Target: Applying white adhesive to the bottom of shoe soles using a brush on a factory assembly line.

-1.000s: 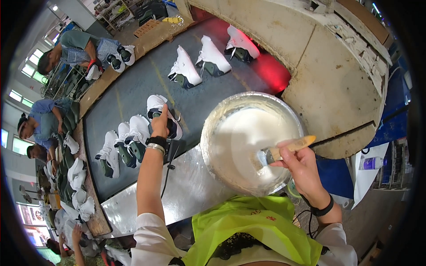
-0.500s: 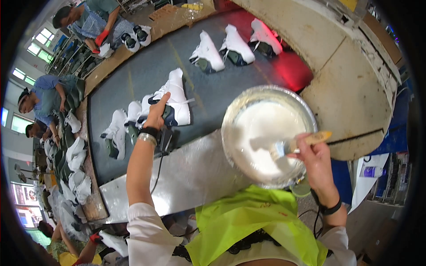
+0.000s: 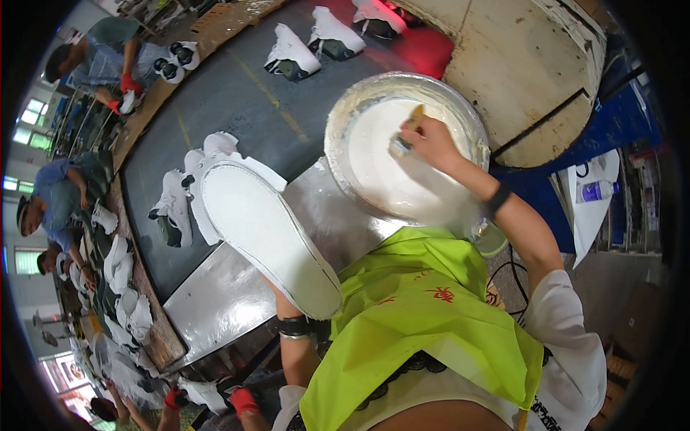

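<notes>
Shoe (image 3: 266,233) now lifted sole-up in our left hand (image 3: 284,305); our right hand (image 3: 431,140) grips brush (image 3: 405,136) in round metal bowl (image 3: 338,129) of white glue, dark belt (image 3: 244,108), factory floor.

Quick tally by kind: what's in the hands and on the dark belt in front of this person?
White shoe held sole-up over the left hand: 1
White shoes on the dark belt, clearly separable:: 4
Round metal bowl of white glue: 1
Wooden-handled brush in the right hand: 1
Total: 7
</notes>
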{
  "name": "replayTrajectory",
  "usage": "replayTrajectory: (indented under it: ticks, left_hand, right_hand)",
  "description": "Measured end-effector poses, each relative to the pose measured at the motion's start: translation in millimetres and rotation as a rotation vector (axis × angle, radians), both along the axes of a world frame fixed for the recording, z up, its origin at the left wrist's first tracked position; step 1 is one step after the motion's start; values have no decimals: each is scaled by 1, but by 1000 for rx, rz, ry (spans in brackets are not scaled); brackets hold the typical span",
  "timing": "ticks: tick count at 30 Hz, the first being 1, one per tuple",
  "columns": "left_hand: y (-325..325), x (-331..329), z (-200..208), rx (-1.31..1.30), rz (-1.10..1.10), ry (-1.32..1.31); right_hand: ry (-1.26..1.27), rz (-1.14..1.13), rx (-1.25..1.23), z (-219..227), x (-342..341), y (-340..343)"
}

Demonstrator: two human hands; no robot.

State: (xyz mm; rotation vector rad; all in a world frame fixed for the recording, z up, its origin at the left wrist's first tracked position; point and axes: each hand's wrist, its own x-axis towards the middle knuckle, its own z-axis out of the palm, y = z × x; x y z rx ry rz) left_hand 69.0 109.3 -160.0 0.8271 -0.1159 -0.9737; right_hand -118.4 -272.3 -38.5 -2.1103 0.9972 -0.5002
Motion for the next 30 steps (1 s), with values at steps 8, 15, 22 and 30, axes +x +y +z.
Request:
replayTrajectory:
  ticks: [8, 15, 22, 30]
  left_hand:
    - [-49, -59, 45, 226, 7, 187]
    - [-96, -56, 90, 103, -147, -82]
    - [-105, -65, 119, 129, -133, 8]
    - [-100, -63, 131, 194, -165, 8]
  right_hand:
    - [332, 129, -46, 1, 7, 7]
    - [-627, 209, 287, 84, 43, 48]
    - [-378, 346, 378, 112, 45, 85]
    - [-444, 327, 382, 107, 68, 50]
